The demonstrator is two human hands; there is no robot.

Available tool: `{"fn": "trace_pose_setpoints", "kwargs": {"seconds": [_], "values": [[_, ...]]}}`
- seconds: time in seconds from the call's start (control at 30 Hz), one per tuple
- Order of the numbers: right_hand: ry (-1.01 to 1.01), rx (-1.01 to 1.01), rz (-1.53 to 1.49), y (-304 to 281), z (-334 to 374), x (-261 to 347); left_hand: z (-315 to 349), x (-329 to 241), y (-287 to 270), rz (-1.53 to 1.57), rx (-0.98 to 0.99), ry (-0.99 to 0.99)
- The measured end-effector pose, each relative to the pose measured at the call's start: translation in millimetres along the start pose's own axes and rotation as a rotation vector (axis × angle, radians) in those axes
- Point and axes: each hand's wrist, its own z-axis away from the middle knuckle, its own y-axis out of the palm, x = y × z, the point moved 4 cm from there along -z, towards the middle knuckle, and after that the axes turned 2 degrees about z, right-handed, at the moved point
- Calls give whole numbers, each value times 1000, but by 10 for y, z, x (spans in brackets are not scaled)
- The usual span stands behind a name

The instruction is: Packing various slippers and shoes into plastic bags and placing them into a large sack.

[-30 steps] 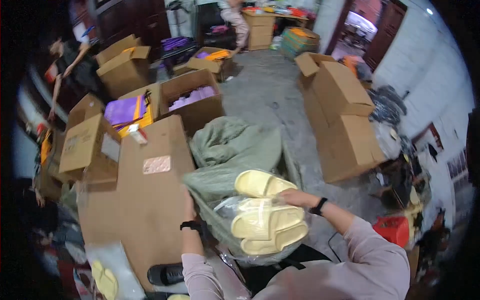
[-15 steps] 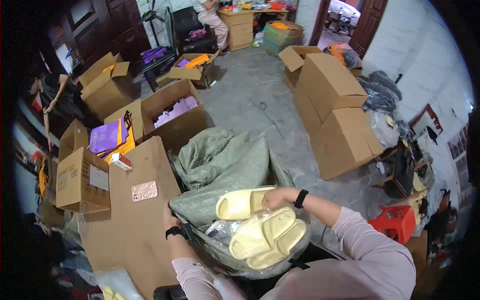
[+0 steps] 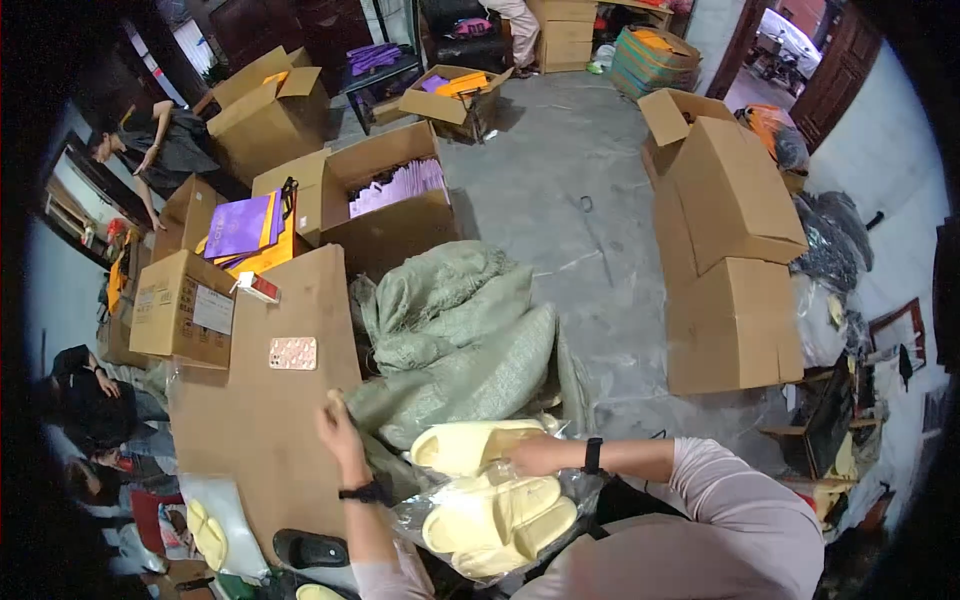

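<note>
Gripping a pale yellow foam slide (image 3: 470, 446) by its rear end, the right hand (image 3: 522, 455) has fingers curled shut round it, w/ a black watch (image 3: 593, 455) on the wrist. Slide lies toe-left, just above a clear plastic bag (image 3: 480, 520) holding more yellow slides (image 3: 500, 515), at least two stacked side by side; bag sits at the person's lap, bottom centre. Left hand (image 3: 340, 432) is raised beside a big flat cardboard sheet (image 3: 270, 420), fingers loosely bent, tips at or near the sheet's right edge; can't tell if it pinches anything. Black wristband (image 3: 364, 492) on that arm.

Behind the slides: green woven sack (image 3: 450, 340), crumpled, slumped on the grey concrete floor (image 3: 570, 190). On the cardboard sheet: a pinkish phone (image 3: 293, 352), and near the top edge a small red-and-white item (image 3: 258, 288). Lower left, another yellow slide in plastic (image 3: 208, 530) and a black slide (image 3: 312, 549).

Left side: closed brown carton w/ white label (image 3: 185, 308), purple and orange paper bags (image 3: 245, 230) stacked, open carton of pale purple packets (image 3: 395, 188). Right: two tall closed cartons (image 3: 730, 260), one leaning on the other. Other ppl at far left (image 3: 160, 150), one bending over boxes, one seated low (image 3: 95, 400).
</note>
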Motion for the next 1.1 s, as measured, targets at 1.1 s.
{"fn": "trace_pose_setpoints", "kwargs": {"seconds": [1.1], "values": [[445, -813, -677, -1381, -65, -2538, 1728, -694, -803, -392, -54, -120]]}}
